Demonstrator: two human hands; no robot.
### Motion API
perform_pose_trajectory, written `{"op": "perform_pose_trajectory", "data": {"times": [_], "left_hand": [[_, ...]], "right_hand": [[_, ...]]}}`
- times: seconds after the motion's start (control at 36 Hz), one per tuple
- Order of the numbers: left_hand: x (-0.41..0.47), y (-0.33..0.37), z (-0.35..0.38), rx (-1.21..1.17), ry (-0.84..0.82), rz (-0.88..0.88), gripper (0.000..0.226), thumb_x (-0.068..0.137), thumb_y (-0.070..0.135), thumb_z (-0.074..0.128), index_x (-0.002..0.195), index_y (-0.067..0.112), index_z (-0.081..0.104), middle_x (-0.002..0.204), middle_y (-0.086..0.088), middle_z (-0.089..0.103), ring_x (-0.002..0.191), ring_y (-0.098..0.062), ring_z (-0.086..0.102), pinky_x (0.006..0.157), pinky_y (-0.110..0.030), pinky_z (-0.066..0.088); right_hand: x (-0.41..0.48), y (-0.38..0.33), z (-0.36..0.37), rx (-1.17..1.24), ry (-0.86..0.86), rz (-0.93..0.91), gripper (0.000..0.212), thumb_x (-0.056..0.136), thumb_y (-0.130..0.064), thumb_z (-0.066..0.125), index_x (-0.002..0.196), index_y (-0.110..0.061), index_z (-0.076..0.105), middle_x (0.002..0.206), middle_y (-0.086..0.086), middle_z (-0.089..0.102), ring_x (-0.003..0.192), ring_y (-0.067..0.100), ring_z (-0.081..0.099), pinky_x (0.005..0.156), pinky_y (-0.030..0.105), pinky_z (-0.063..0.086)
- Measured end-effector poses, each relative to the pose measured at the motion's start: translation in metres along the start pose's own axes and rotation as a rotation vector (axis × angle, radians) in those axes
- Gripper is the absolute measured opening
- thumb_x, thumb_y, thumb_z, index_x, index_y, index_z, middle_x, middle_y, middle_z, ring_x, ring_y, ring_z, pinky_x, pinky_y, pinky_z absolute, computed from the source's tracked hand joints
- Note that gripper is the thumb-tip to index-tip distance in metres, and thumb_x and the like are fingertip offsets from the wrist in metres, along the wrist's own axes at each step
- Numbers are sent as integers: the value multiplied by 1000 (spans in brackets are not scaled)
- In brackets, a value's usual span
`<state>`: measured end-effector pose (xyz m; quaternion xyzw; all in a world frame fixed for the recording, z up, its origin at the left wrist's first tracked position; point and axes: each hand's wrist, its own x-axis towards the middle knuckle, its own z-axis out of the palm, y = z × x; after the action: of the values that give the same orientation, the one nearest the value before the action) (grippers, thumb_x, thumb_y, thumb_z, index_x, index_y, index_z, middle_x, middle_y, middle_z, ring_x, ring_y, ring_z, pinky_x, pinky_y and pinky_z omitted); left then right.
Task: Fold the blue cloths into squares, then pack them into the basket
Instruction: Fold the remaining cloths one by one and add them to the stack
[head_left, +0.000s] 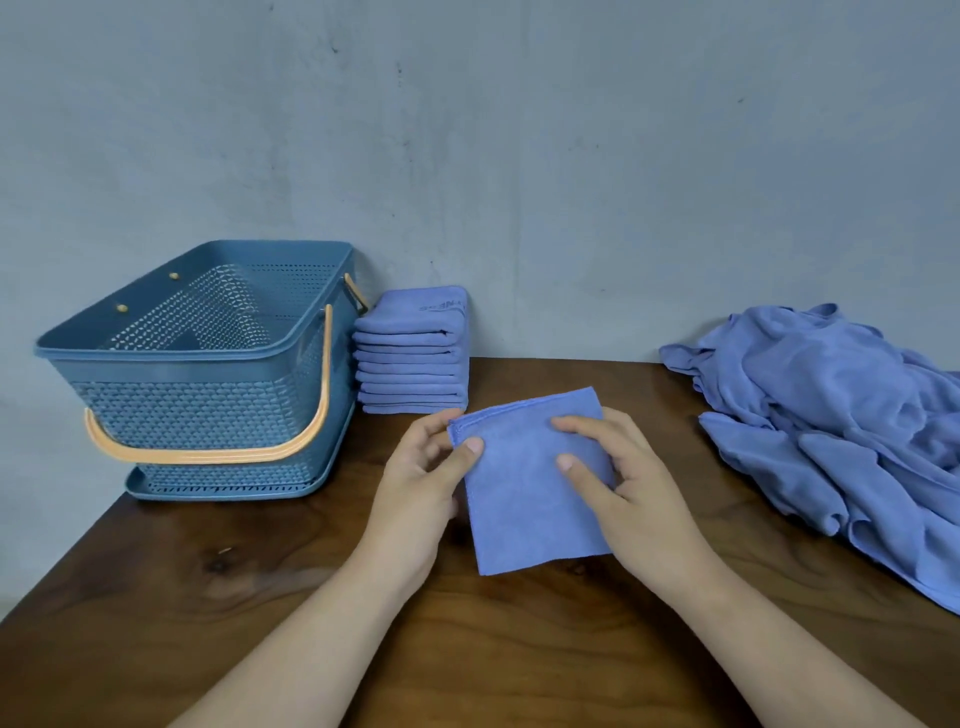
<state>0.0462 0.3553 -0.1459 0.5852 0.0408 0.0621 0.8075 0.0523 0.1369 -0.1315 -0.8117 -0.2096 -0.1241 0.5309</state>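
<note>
the left hand (421, 483) pinches the far left corner of the folded cloth (524, 509) mid-worktop (260, 597); the right hand (623, 483) grips its right edge. the basket (197, 410) and folded stack (413, 358) stand far left, side by side; loose cloths (841, 415) overhang the right edge.

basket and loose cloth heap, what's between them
Head view: the folded stack beside the basket, then the square cloth held by left hand and right hand, then bare table to the heap.
</note>
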Motion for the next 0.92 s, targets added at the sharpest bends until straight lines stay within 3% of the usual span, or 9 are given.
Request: {"op": "perform_pose_trajectory", "data": {"times": [0.11, 0.22, 0.39, 0.47, 0.61, 0.69, 0.78, 0.83, 0.92], "left_hand": [[0, 5, -8, -83, 29, 47, 35, 97, 12, 71, 131, 10, 64, 124, -15, 74, 111, -26, 72, 95, -48, 53], [8, 17, -23, -210, 16, 72, 40, 90, 10, 76, 128, 10, 66, 120, -11, 75, 112, -23, 71, 86, -37, 58], [17, 31, -46, -388, 1, 139, 36, 90, 15, 70, 125, 14, 63, 130, -14, 68, 118, -26, 66, 91, -42, 59], [20, 30, -51, -413, 6, 148, 40, 93, 17, 65, 132, 13, 61, 134, -10, 68, 127, -26, 64, 97, -45, 57], [26, 31, -56, -376, 80, 95, 53, 89, 24, 66, 140, 12, 61, 134, -9, 70, 124, -25, 66, 106, -54, 51], [27, 25, -54, -332, 80, 44, 44, 93, 20, 68, 136, 14, 64, 132, -9, 72, 119, -24, 69, 106, -55, 51], [27, 22, -52, -263, 66, 8, 42, 90, 22, 68, 132, 14, 67, 129, -9, 74, 118, -26, 70, 101, -54, 53], [29, 21, -52, -217, 52, -1, 45, 85, 22, 75, 130, 15, 68, 127, -8, 75, 116, -27, 71, 97, -51, 56], [31, 18, -50, -167, 40, -11, 49, 82, 30, 69, 128, 15, 68, 124, -8, 76, 115, -27, 72, 94, -49, 57]], "right_hand": [[9, -14, 2, -70, -66, -67, 59, 89, -20, 86, 138, -43, 62, 148, -18, 48, 139, 10, 51, 106, 21, 46], [35, -38, 1, -199, -146, -151, 59, 92, -24, 83, 140, -47, 60, 145, -24, 44, 137, 3, 48, 102, 11, 40], [86, -80, 10, -331, -308, -321, 64, 91, -25, 82, 144, -49, 57, 147, -25, 42, 133, 2, 52, 105, 33, 49], [112, -99, 14, -376, -349, -406, 63, 90, -23, 83, 144, -44, 59, 149, -22, 42, 134, 0, 50, 105, 29, 48], [164, -123, 22, -305, -299, -500, 63, 85, -16, 88, 142, -28, 64, 140, -6, 53, 131, 2, 53, 109, 17, 40], [199, -131, 31, -206, -225, -434, 63, 82, -16, 89, 140, -29, 65, 137, -11, 57, 128, -2, 55, 109, 16, 40], [231, -128, 50, -20, -142, -279, 62, 82, -18, 90, 137, -32, 66, 139, -16, 61, 129, -3, 56, 111, 25, 46], [255, -117, 66, 107, -91, -130, 57, 81, -21, 89, 131, -37, 68, 137, -17, 62, 127, 0, 59, 109, 28, 50], [286, -82, 92, 179, -86, 167, 49, 83, -23, 86, 127, -34, 68, 136, -6, 63, 123, 13, 62, 108, 37, 53]]}}
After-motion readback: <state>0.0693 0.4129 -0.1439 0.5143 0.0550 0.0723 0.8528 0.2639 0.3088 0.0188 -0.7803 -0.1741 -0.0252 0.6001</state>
